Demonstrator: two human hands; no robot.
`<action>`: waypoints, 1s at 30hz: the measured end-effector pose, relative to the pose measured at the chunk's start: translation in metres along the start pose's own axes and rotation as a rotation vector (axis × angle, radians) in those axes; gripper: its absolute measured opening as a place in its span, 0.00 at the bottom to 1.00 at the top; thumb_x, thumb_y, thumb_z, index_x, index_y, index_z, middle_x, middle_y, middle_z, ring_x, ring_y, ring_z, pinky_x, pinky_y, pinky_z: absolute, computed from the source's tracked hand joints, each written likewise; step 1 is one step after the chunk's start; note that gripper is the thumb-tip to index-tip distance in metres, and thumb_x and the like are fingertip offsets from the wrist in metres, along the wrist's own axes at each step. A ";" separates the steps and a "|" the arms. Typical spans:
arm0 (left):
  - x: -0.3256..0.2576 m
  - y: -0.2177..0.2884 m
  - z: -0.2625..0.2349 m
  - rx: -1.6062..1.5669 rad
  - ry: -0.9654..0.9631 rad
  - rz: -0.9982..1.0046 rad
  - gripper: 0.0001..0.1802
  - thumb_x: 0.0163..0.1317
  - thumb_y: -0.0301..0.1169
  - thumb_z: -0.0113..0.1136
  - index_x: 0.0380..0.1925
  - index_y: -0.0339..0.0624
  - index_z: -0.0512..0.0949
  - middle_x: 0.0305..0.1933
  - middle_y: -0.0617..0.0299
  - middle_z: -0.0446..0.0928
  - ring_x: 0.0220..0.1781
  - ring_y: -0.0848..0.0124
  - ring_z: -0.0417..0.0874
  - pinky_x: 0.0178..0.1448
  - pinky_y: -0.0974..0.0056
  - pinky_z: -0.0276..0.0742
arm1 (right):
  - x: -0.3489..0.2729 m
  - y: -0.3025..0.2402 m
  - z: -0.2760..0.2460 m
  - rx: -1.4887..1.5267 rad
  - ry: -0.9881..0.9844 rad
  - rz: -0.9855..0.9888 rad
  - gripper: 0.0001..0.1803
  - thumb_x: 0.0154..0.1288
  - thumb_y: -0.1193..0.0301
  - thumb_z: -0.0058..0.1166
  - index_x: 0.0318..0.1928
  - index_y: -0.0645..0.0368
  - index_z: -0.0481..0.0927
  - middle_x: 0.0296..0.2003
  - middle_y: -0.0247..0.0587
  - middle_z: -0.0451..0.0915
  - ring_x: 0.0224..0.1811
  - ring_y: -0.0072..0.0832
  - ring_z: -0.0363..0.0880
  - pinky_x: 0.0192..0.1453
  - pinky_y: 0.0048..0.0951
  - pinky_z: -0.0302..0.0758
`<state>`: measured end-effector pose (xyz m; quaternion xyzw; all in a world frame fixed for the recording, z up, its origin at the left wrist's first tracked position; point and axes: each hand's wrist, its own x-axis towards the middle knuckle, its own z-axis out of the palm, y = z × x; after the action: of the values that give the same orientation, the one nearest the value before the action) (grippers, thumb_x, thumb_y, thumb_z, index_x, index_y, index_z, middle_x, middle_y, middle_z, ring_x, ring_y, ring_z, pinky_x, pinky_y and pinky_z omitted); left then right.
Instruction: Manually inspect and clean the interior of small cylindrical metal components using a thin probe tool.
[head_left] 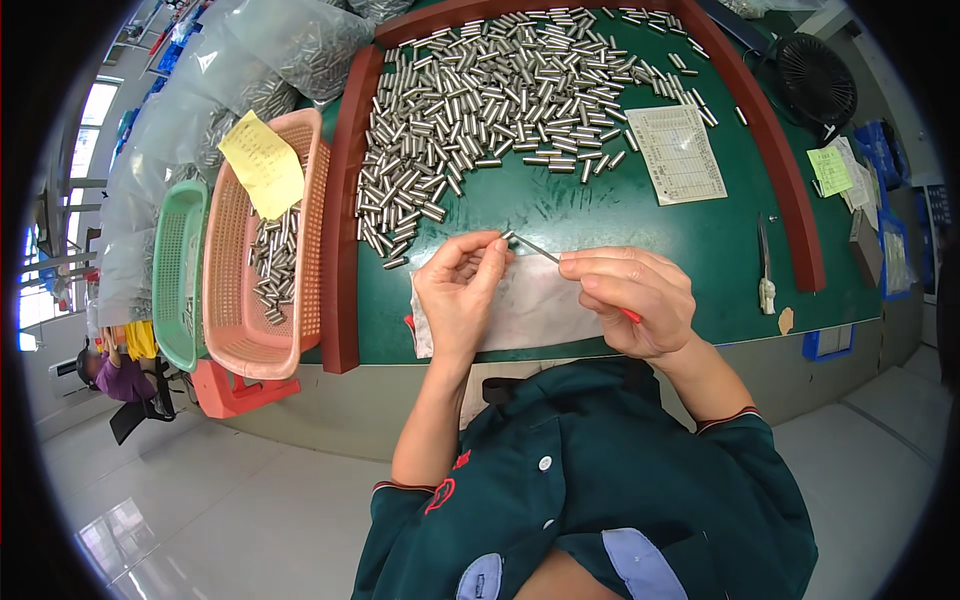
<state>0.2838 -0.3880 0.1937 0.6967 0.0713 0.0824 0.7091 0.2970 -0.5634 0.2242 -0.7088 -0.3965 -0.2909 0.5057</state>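
Note:
My left hand (462,285) is closed, with a small metal pin (508,235) pinched between thumb and forefinger. In my right hand (635,297) is a slim rod-like tool with a red handle (535,248), gripped like a pen, its tip reaching to the pin's end. Whether the tip enters the pin is too small to tell. Both hands are over a white cloth (540,310) spread along the near edge of the green table (600,225). Beyond them lies a big heap of shiny metal pins (490,95).
Dark red rails (345,230) border the table. To the left stand a pink basket (225,270) with pins and a yellow note (262,165), a green basket (175,290) and plastic bags (320,55). On the right are a printed sheet (676,155), tweezers (765,265) and a black fan (815,80).

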 end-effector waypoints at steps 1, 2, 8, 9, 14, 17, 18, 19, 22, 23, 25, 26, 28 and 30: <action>0.000 0.000 0.000 -0.010 -0.014 0.003 0.05 0.54 0.19 0.58 0.32 0.29 0.77 0.27 0.58 0.78 0.29 0.76 0.79 0.34 0.75 0.75 | 0.001 0.000 0.000 0.000 0.000 0.000 0.07 0.57 0.78 0.53 0.37 0.63 0.71 0.30 0.48 0.80 0.31 0.40 0.82 0.30 0.28 0.78; 0.000 0.001 -0.001 -0.020 -0.027 0.005 0.05 0.54 0.19 0.58 0.32 0.29 0.77 0.27 0.58 0.78 0.29 0.76 0.79 0.34 0.75 0.75 | 0.001 0.000 0.000 0.010 0.002 0.015 0.07 0.57 0.78 0.53 0.36 0.63 0.72 0.30 0.48 0.80 0.32 0.40 0.82 0.31 0.28 0.78; 0.000 0.001 0.000 -0.020 -0.035 0.033 0.06 0.54 0.19 0.57 0.34 0.28 0.76 0.29 0.57 0.78 0.31 0.75 0.80 0.37 0.74 0.76 | 0.000 0.002 0.004 0.026 -0.004 0.058 0.09 0.54 0.79 0.55 0.36 0.63 0.72 0.31 0.48 0.80 0.33 0.39 0.82 0.31 0.29 0.79; 0.000 0.002 0.000 -0.020 -0.035 0.032 0.06 0.54 0.19 0.57 0.34 0.28 0.76 0.29 0.57 0.78 0.31 0.75 0.80 0.37 0.74 0.76 | 0.000 0.002 0.003 0.016 -0.021 0.019 0.10 0.53 0.79 0.56 0.37 0.62 0.72 0.31 0.48 0.80 0.33 0.39 0.82 0.32 0.29 0.79; -0.002 0.001 0.002 -0.005 -0.035 0.068 0.07 0.54 0.18 0.58 0.33 0.28 0.76 0.30 0.56 0.78 0.32 0.74 0.80 0.37 0.74 0.76 | -0.005 -0.001 0.001 -0.003 -0.034 -0.020 0.12 0.52 0.79 0.58 0.38 0.62 0.72 0.32 0.47 0.80 0.34 0.39 0.82 0.32 0.29 0.79; -0.001 0.001 0.001 0.014 -0.002 0.031 0.07 0.54 0.18 0.58 0.33 0.28 0.76 0.30 0.56 0.79 0.32 0.74 0.80 0.37 0.74 0.76 | -0.003 0.000 0.001 -0.039 -0.057 -0.017 0.13 0.52 0.78 0.57 0.39 0.62 0.72 0.33 0.46 0.80 0.34 0.39 0.82 0.32 0.30 0.79; 0.000 0.001 0.000 0.014 -0.001 0.030 0.07 0.54 0.18 0.58 0.33 0.28 0.76 0.30 0.56 0.79 0.32 0.74 0.80 0.37 0.74 0.76 | -0.002 0.000 0.001 -0.068 -0.074 0.003 0.13 0.52 0.78 0.57 0.40 0.62 0.72 0.33 0.46 0.80 0.34 0.38 0.82 0.32 0.30 0.79; 0.000 0.000 0.000 0.010 0.004 0.029 0.06 0.54 0.18 0.58 0.33 0.28 0.76 0.30 0.56 0.79 0.32 0.74 0.80 0.37 0.74 0.76 | -0.002 0.000 0.002 -0.067 -0.074 0.003 0.13 0.52 0.78 0.57 0.40 0.62 0.72 0.33 0.46 0.80 0.34 0.38 0.82 0.32 0.30 0.79; 0.001 0.000 0.000 -0.006 0.018 0.026 0.06 0.54 0.19 0.58 0.33 0.28 0.76 0.30 0.57 0.78 0.31 0.74 0.80 0.37 0.74 0.76 | -0.002 -0.001 0.004 -0.056 -0.067 0.005 0.12 0.53 0.79 0.55 0.40 0.62 0.73 0.34 0.47 0.80 0.34 0.39 0.82 0.33 0.30 0.79; 0.001 0.001 -0.001 -0.019 0.026 0.025 0.06 0.54 0.19 0.58 0.32 0.28 0.76 0.29 0.57 0.78 0.31 0.74 0.80 0.37 0.74 0.76 | -0.001 -0.002 0.001 -0.029 -0.072 -0.010 0.12 0.54 0.79 0.54 0.40 0.62 0.72 0.34 0.47 0.80 0.34 0.39 0.82 0.33 0.30 0.79; 0.001 0.002 -0.001 -0.019 0.033 0.018 0.06 0.54 0.19 0.58 0.33 0.29 0.76 0.29 0.57 0.78 0.31 0.75 0.80 0.37 0.74 0.76 | -0.001 -0.002 -0.002 0.000 -0.078 -0.025 0.12 0.54 0.80 0.53 0.40 0.63 0.72 0.33 0.47 0.80 0.33 0.39 0.82 0.33 0.31 0.79; 0.001 0.003 -0.001 -0.019 0.039 0.011 0.06 0.54 0.19 0.57 0.33 0.29 0.76 0.29 0.58 0.78 0.30 0.76 0.79 0.37 0.74 0.75 | -0.001 -0.002 -0.003 0.017 -0.027 -0.036 0.12 0.53 0.80 0.55 0.39 0.63 0.72 0.32 0.47 0.80 0.33 0.38 0.82 0.32 0.28 0.79; 0.003 0.003 -0.002 -0.053 0.010 -0.002 0.06 0.55 0.19 0.57 0.34 0.30 0.75 0.29 0.58 0.78 0.31 0.76 0.79 0.37 0.74 0.75 | -0.002 -0.002 -0.003 0.031 0.026 -0.050 0.12 0.51 0.80 0.57 0.38 0.64 0.72 0.31 0.46 0.80 0.33 0.37 0.82 0.31 0.26 0.79; 0.004 0.004 -0.003 -0.085 -0.021 -0.013 0.06 0.55 0.20 0.56 0.34 0.30 0.75 0.29 0.59 0.78 0.31 0.76 0.78 0.37 0.74 0.74 | -0.004 0.000 -0.004 0.009 0.129 -0.010 0.10 0.55 0.79 0.55 0.38 0.63 0.71 0.30 0.47 0.80 0.32 0.38 0.82 0.30 0.28 0.79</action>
<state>0.2867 -0.3840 0.1975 0.6662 0.0650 0.0733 0.7393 0.2942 -0.5685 0.2221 -0.6843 -0.3679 -0.3370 0.5319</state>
